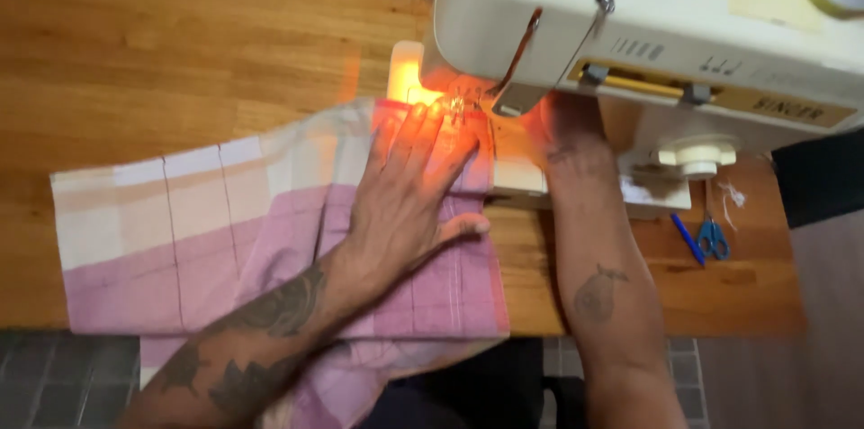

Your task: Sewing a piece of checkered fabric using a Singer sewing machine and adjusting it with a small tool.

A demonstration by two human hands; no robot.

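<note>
Left hand (pixel 409 186) lies flat, palm down, on the pink and cream checked cloth (pixel 225 231), fingers (pixel 423 136) spread apart and pointing toward the far side, tips right at the needle area of the sewing machine (pixel 648 42); the thumb sticks out to the right, resting on the cloth edge. The hand presses rather than grips; nothing is clamped in it. The tattooed forearm runs from the near left edge up to the hand. The cloth is spread over the wooden surface (pixel 180 42), its larger part lying left of the machine, its near edge hanging over the near side of the surface, and its far right corner drawn under the machine head where the orange lamp glow falls. Right hand (pixel 562 123) is reached in beneath the machine arm, just right of the needle; only the wrist and the back of the hand show, strongly lit orange, and whether its fingers are apart or together cannot be told since the machine body hides them. Right forearm, with a small tattoo, comes up from the near edge, crossing the surface beside the cloth. The cream-coloured machine stands at the far right of the surface. To the right of the right forearm, well apart from both hands, lie a blue pen (pixel 688 238) and a small pair of blue-handled scissors (pixel 714 238), just beside each other. Grey tiled floor (pixel 54 375) shows below the near edge.
</note>
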